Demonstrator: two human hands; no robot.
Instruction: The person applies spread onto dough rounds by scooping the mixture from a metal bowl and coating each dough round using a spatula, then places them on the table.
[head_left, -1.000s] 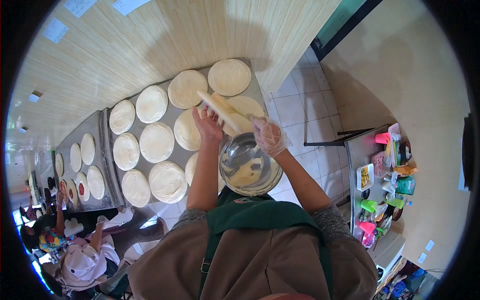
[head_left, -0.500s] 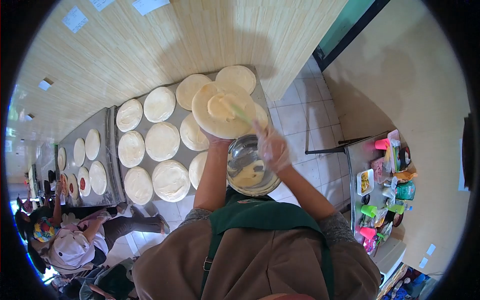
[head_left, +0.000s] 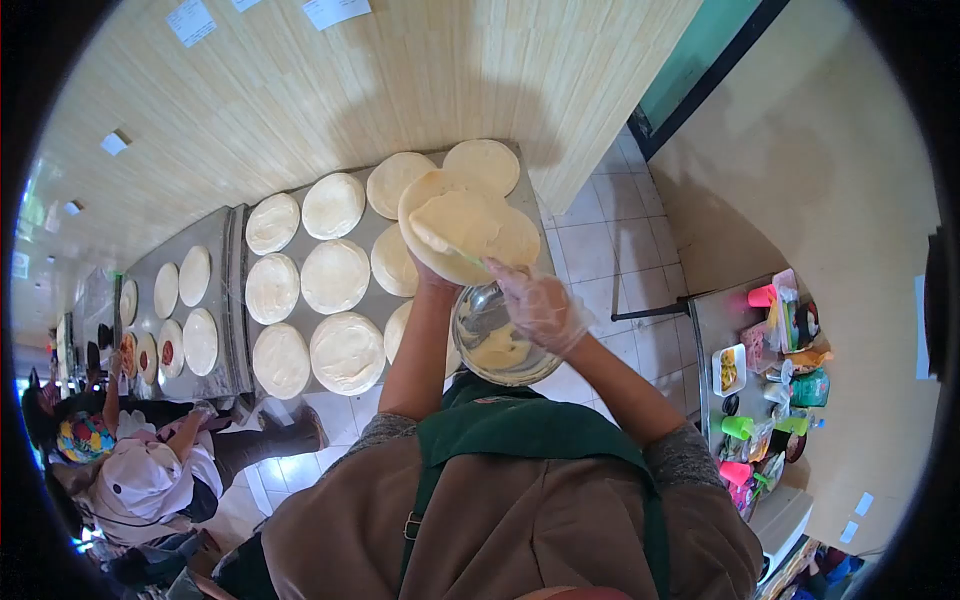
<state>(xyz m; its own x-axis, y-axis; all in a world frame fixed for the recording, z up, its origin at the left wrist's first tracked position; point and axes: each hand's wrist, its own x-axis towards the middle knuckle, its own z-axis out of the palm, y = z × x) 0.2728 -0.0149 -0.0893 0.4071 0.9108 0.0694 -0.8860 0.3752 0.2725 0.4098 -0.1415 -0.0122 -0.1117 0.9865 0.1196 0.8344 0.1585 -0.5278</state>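
My left hand (head_left: 433,277), mostly hidden, supports a round flat dough base (head_left: 500,203) from below, above the table's front right corner. Pale cream covers a wide patch of the base's top. In my gloved right hand (head_left: 540,308) is a spatula (head_left: 470,257) with a green handle, its far end against the cream near the base's left side. A metal bowl (head_left: 466,318) with more pale cream (head_left: 500,350) inside sits just below the base, close to my apron. What bears the bowl is hidden.
Rows of cream-topped dough bases (head_left: 346,353) lie on the metal table (head_left: 313,226). Farther left is a second table (head_left: 222,290) with more bases, some with red topping, and a co-worker (head_left: 150,485) beside it. A side table (head_left: 712,312) at right carries cups and containers.
The cream patch on the held base is now spread much wider. The spatula and my right hand have shifted across the base, and the view has turned slightly.
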